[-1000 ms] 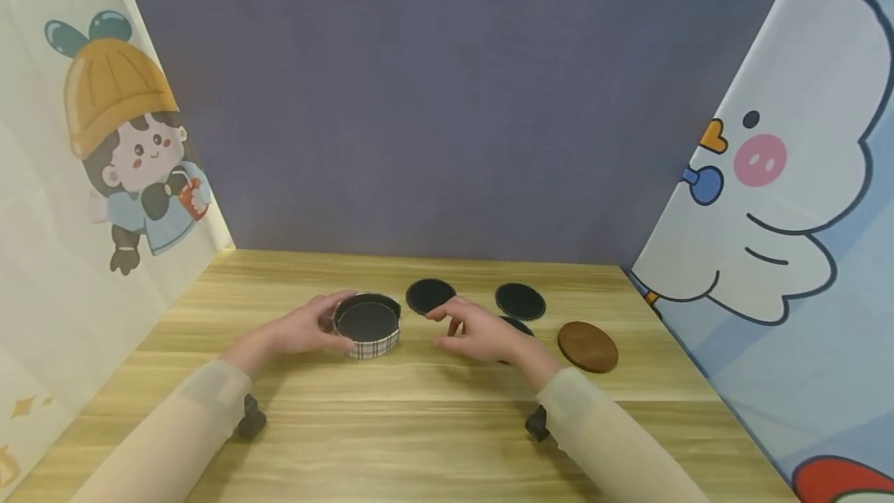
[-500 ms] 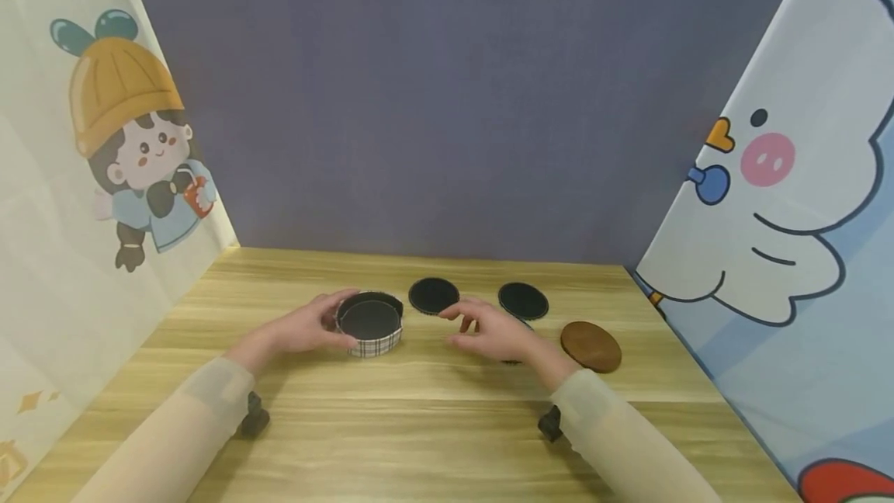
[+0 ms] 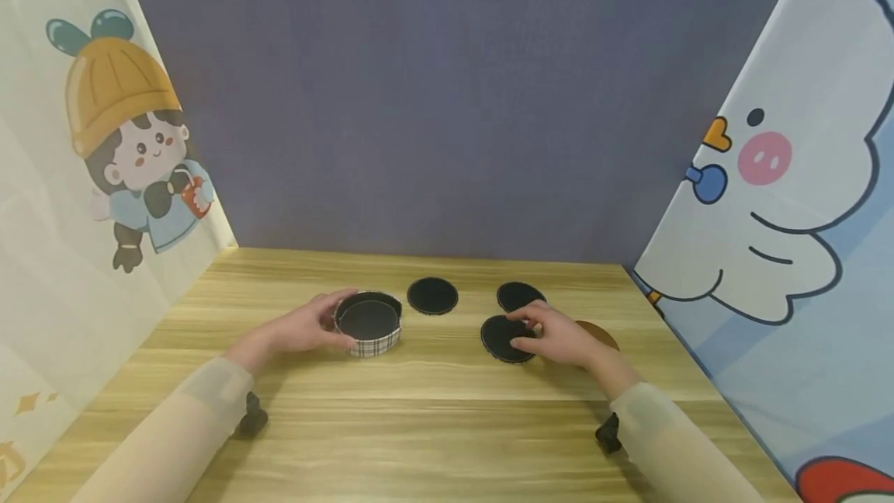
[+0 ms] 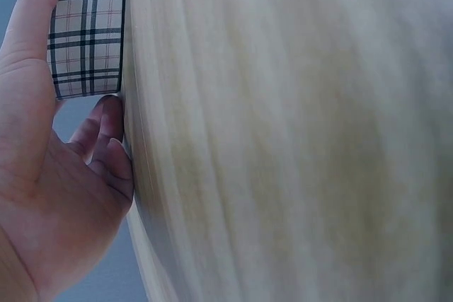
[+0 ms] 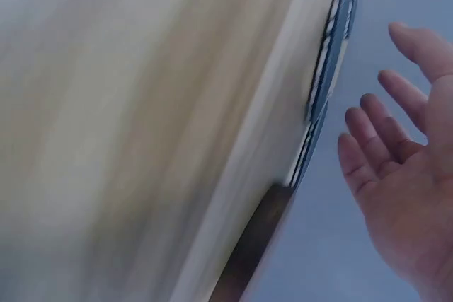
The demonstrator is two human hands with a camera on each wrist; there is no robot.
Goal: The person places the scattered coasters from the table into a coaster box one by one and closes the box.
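My left hand [image 3: 300,326] holds a round coaster holder [image 3: 377,346] by its side, thumb at the front and fingers round the back. The holder has a plaid outer wall [image 4: 88,33] and a black inside. My right hand [image 3: 569,344] hovers with bent, parted fingers over a round black coaster [image 3: 497,338], overlapping its right side in the head view. In the right wrist view, that hand [image 5: 417,146] has nothing in its fingers and is apart from the stitched-edge coaster [image 5: 329,54].
Two more black coasters, a left one [image 3: 433,296] and a right one [image 3: 515,295], lie farther back on the wooden table [image 3: 419,425]. A brown wooden disc [image 3: 602,331] is partly hidden behind my right hand. A dark panel [image 3: 433,138] stands behind.
My right hand has moved right, away from the holder and over the front coaster, uncovering the rear left coaster and hiding part of the brown disc. My left hand stays on the holder.
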